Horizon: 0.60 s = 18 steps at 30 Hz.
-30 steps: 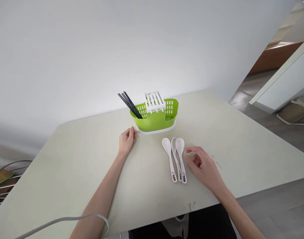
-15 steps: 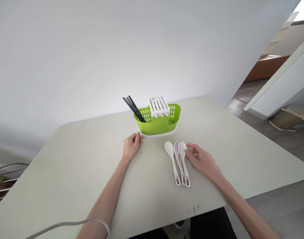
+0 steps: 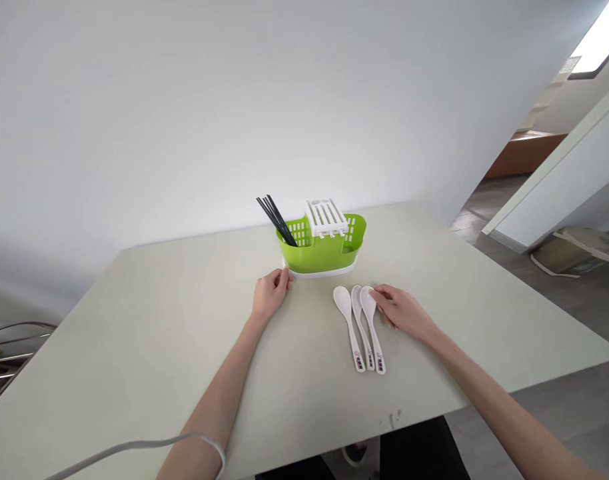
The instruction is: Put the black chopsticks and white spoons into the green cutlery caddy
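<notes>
Three white spoons (image 3: 352, 327) lie side by side on the table, bowls away from me, with printed marks on their handle ends. My right hand (image 3: 399, 308) pinches the bowl rim of the rightmost spoon (image 3: 372, 323), thumb over the edge; that spoon still lies flat beside the others. Behind the spoons stands a green cutlery basket (image 3: 312, 257) on a white base tray (image 3: 329, 272), with a slotted white rack (image 3: 326, 215) across its middle. Black chopsticks (image 3: 276, 219) lean in its left compartment. My left hand (image 3: 271, 292) rests curled at the tray's left front corner, nothing visible in it.
The pale table (image 3: 174, 320) meets a white wall (image 3: 209, 120) behind the basket. A grey cable (image 3: 134, 445) crosses over my left forearm. Left of the table is a metal rack (image 3: 17, 360); a lidded bin (image 3: 574, 252) stands on the floor at right.
My right thumb and fingers have closed on the rightmost spoon's bowl. The view has shifted slightly; my left hand stays at the tray corner.
</notes>
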Motion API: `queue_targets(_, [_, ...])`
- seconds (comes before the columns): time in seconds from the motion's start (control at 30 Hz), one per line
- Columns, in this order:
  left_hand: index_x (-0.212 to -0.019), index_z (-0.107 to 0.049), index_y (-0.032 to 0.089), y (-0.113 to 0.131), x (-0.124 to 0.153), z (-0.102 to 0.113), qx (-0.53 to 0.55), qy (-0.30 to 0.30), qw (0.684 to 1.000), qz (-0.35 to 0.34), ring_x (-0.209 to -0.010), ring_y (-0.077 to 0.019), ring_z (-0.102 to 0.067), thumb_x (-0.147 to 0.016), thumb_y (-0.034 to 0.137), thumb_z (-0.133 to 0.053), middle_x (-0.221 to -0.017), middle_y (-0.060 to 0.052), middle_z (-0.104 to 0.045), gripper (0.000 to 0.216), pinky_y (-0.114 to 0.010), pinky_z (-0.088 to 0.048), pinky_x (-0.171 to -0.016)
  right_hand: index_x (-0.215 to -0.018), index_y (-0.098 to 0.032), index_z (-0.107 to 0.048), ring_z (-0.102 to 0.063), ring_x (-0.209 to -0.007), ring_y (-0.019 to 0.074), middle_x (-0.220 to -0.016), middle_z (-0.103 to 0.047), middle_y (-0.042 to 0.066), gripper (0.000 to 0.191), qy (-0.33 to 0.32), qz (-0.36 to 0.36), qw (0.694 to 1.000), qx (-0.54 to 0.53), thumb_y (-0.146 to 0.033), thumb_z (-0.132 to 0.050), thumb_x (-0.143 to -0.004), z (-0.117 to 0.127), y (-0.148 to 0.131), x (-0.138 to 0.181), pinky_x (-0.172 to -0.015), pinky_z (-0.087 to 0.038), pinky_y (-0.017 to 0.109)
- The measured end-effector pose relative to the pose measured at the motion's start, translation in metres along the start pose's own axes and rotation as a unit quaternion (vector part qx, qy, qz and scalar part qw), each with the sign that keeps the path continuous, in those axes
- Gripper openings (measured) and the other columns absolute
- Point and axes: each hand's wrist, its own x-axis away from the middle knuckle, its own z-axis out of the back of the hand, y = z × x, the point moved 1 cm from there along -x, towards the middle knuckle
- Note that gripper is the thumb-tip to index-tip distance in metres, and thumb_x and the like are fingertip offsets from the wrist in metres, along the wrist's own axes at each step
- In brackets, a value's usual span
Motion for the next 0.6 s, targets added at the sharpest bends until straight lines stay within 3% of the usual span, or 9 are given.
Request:
queue_targets(0.13, [-0.072, -0.066, 0.022, -0.002, 0.0, -0.002, 0.008, 0.0, 1.0, -0.002, -0.056, -0.0156, -0.054, -0.101, 0.058, -0.043, -0.063, -0.002, -0.065, 0.052, -0.028, -0.043, -0.061, -0.084, -0.025, -0.056, -0.059, -0.052, 0.0207, -0.05, -0.057, -0.003, 0.05, 0.078, 0.026, 0.996, 0.021, -0.07, -0.04, -0.099, 0.015, -0.009, 0.004, -0.062, -0.046, 0.034])
queue_targets(0.23, [-0.073, -0.066, 0.022, -0.002, 0.001, -0.003, 0.01, -0.002, 1.0, -0.002, -0.056, -0.0157, -0.055, -0.101, 0.058, -0.043, -0.063, -0.002, -0.065, 0.051, -0.027, -0.043, -0.061, -0.086, -0.024, -0.057, -0.059, -0.049, 0.0175, -0.055, -0.06, -0.003, 0.05, 0.141, 0.03, 0.99, -0.007, -0.072, -0.045, -0.098, 0.033, -0.027, 0.003, -0.061, -0.047, 0.032])
queue_targets(0.43, [-0.072, -0.066, 0.022, -0.001, 0.002, -0.001, -0.001, -0.002, 1.0, 0.004, -0.056, -0.0151, -0.054, -0.101, 0.056, -0.044, -0.062, -0.001, -0.065, 0.05, -0.027, -0.043, -0.062, -0.091, -0.025, -0.051, -0.063, -0.051, 0.0135, -0.08, -0.071, 0.002, 0.045, 0.212, 0.146, 0.959, -0.118, -0.069, -0.052, -0.099, 0.059, -0.095, -0.003, -0.05, -0.048, 0.028])
queue_targets(0.6, [-0.074, -0.067, 0.021, -0.001, 0.002, -0.001, 0.006, -0.004, 1.0, 0.001, -0.056, -0.015, -0.055, -0.101, 0.057, -0.044, -0.063, -0.001, -0.066, 0.051, -0.027, -0.043, -0.061, -0.097, -0.025, -0.05, -0.063, -0.049, 0.0116, -0.091, -0.075, 0.005, 0.038, 0.277, 0.263, 0.921, -0.079, -0.062, -0.045, -0.106, 0.058, -0.156, -0.011, -0.047, -0.045, 0.026])
